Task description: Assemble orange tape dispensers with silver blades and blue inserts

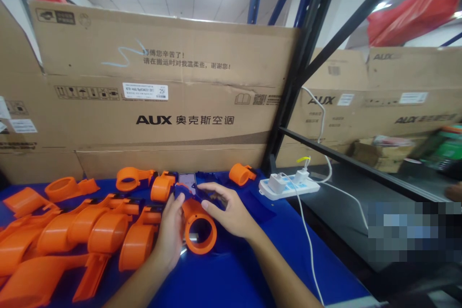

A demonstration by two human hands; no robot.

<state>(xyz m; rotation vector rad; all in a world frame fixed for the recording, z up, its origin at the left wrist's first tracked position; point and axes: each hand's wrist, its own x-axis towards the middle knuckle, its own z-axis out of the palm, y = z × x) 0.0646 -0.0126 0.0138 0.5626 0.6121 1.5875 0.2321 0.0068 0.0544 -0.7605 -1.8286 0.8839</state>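
Note:
An orange tape dispenser (212, 237), with its round hub facing me, is between my hands at the middle of the blue table. My left hand (173, 224) grips its left side, the thumb on a dark blue part at the top. From the right, my right hand (229, 209) holds the upper end, with the thumb at the orange body and the fingers curled by the dark part. Whether a small piece sits in those fingertips is hard to make out. Just behind lies a flat object with a pale screen, like a phone (186, 179).
Several more orange dispensers (108, 233) crowd the left of the blue table (202, 284); another dispenser (240, 174) lies at the back. A white power strip (285, 186) with trailing cables sits at the right, beside a black rack post (288, 101). Cardboard (173, 67) walls the back.

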